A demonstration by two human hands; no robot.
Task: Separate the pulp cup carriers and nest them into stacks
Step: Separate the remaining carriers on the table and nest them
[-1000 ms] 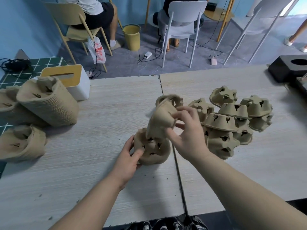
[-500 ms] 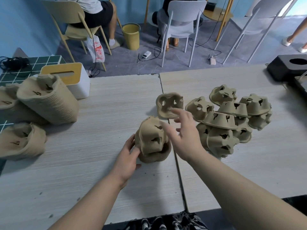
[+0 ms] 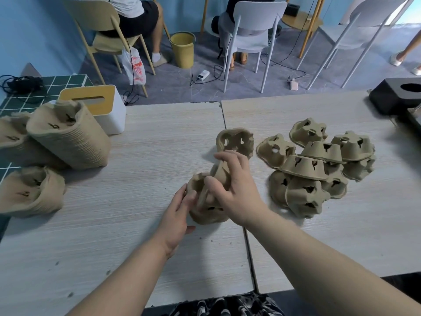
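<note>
A small stack of pulp cup carriers (image 3: 206, 214) sits at the seam of the two tables. My left hand (image 3: 178, 209) rests against its left side with fingers laid on the rim. My right hand (image 3: 232, 190) grips the top carrier (image 3: 219, 173), thumb on one side and fingers curled over the far edge; the carrier is tilted on the stack. A single carrier (image 3: 235, 141) stands on edge just behind. To the right lies a loose pile of carriers (image 3: 319, 169). At the left lie tall nested stacks (image 3: 68, 137), one lower one (image 3: 29, 192) nearer me.
A white tissue box with a yellow lid (image 3: 100, 108) stands behind the left stacks. A black box (image 3: 396, 96) sits at the far right table edge. Beyond the tables are chairs, seated people, a yellow bin (image 3: 182, 49) and cables on the floor.
A second ago my right hand held a carrier above the small stack, then set it on top and opened. Now it grips that top carrier again. My left hand stayed at the stack's side.
</note>
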